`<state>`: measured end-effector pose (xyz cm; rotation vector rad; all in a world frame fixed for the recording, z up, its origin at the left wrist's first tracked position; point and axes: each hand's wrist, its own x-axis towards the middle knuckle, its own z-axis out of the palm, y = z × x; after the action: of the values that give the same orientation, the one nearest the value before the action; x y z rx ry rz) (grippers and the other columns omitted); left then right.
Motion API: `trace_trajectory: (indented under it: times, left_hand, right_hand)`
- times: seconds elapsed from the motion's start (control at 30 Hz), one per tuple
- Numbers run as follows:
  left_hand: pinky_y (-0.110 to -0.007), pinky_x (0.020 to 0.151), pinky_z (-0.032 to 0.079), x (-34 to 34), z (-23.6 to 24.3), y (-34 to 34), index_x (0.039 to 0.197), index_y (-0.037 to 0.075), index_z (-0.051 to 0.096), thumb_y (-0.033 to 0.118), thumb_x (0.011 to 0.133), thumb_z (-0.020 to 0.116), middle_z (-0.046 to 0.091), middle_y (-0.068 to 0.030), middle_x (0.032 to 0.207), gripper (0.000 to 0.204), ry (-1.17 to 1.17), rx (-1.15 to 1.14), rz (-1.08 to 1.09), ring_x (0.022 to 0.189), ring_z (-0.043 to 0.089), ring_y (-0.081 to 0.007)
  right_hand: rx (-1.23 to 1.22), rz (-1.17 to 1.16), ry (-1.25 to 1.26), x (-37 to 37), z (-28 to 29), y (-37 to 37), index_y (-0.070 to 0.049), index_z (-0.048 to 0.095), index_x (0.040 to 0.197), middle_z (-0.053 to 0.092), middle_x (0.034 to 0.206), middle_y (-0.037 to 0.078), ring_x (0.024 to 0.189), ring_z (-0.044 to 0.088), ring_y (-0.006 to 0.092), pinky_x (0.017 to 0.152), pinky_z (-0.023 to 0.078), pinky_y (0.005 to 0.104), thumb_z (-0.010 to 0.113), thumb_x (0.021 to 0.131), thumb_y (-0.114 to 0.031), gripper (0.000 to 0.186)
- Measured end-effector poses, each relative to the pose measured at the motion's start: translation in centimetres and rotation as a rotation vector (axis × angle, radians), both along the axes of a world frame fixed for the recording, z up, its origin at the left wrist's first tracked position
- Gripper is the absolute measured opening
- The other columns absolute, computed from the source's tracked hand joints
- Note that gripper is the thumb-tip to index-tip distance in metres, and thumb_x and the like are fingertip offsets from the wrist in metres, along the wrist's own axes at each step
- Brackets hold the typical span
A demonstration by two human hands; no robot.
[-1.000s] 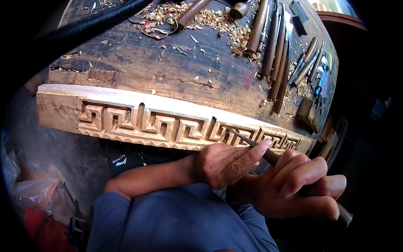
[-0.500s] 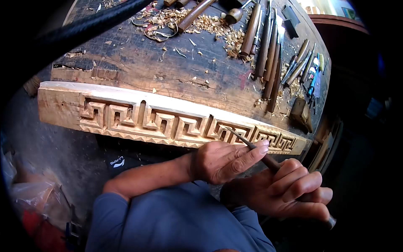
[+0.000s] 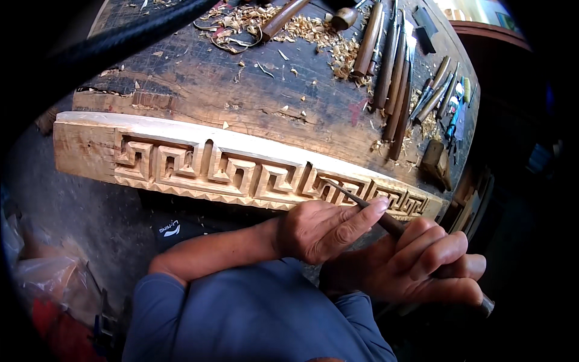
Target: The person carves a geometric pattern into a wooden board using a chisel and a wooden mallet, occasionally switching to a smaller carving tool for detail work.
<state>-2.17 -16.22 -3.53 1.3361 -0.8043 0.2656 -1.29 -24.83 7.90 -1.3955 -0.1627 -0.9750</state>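
Note:
A long pale wooden beam (image 3: 84,148) lies along the near edge of the workbench, its near side carved with a square meander pattern above a zigzag lower edge. My right hand (image 3: 425,262) is wrapped round the wooden handle of a carving chisel (image 3: 391,225), whose butt sticks out below the palm. Against the chisel's shank rest the fingers of my left hand (image 3: 332,232), closed on it near the beam. The thin blade reaches into a carved recess right of the beam's middle. Its very tip is hard to make out.
The dark, worn workbench (image 3: 241,90) carries curled wood shavings (image 3: 307,39). Several wooden-handled chisels (image 3: 392,78) lie at the far right, with a brush (image 3: 467,90) and a wooden mallet-like block (image 3: 435,163) nearby. A black cable-like strap (image 3: 139,33) crosses the upper left.
My right hand and the chisel handle have shifted slightly to the right. The left hand stays almost in place at the shank, and the blade remains in the same recess.

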Motion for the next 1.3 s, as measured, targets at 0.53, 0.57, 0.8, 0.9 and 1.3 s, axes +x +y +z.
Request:
trace_trajectory:
  times: [0.53,0.57,0.8,0.9,1.3]
  left_hand:
    - [-0.033,0.06,0.066,-0.4,0.2,0.2,0.151,-0.014,0.045,0.004,0.1,0.077,0.078,-0.0284,0.125,0.063,0.075,0.053,-0.015,0.084,0.083,-0.0267]
    - [-0.033,0.06,0.066,-0.4,0.2,0.2,0.15,-0.014,0.045,0.004,0.1,0.077,0.078,-0.0283,0.124,0.062,0.07,0.036,-0.002,0.084,0.083,-0.0266]
    - [-0.032,0.057,0.065,0.0,0.2,-0.2,0.146,-0.014,0.046,0.007,0.103,0.074,0.078,-0.0307,0.118,0.056,0.02,0.011,0.115,0.081,0.083,-0.026]
    - [-0.03,0.056,0.065,0.0,0.1,-0.6,0.145,-0.013,0.044,0.01,0.104,0.074,0.078,-0.0325,0.115,0.055,-0.003,-0.023,0.191,0.079,0.083,-0.0255]
    - [-0.028,0.049,0.051,-0.2,-0.2,-0.2,0.145,-0.007,0.05,0.007,0.101,0.071,0.08,-0.0175,0.106,0.051,-0.141,0.0,0.092,0.063,0.072,-0.0139]
  right_hand:
    - [0.019,0.007,0.103,0.9,0.2,0.2,-0.011,0.034,0.102,0.056,0.074,0.01,0.039,0.041,0.0089,0.037,0.032,0.0212,0.032,0.114,-0.062,0.052]
    - [0.009,0.039,0.104,0.9,0.3,0.0,-0.011,0.034,0.102,0.056,0.074,0.01,0.039,0.041,0.009,0.037,0.032,0.0214,0.032,0.114,-0.062,0.052]
    - [-0.028,0.104,0.107,1.6,-0.2,0.9,-0.01,0.033,0.102,0.058,0.075,0.01,0.04,0.044,0.0087,0.036,0.034,0.0224,0.036,0.114,-0.061,0.052]
    - [-0.108,0.005,0.104,1.4,-0.7,2.0,-0.008,0.033,0.104,0.056,0.074,0.009,0.041,0.043,0.008,0.037,0.034,0.0227,0.046,0.114,-0.055,0.05]
    - [-0.417,-0.013,-0.102,-2.9,-1.3,2.0,-0.005,0.041,0.098,0.059,0.075,0.01,0.043,0.054,0.0151,0.039,0.04,0.0271,0.049,0.114,-0.056,0.053]
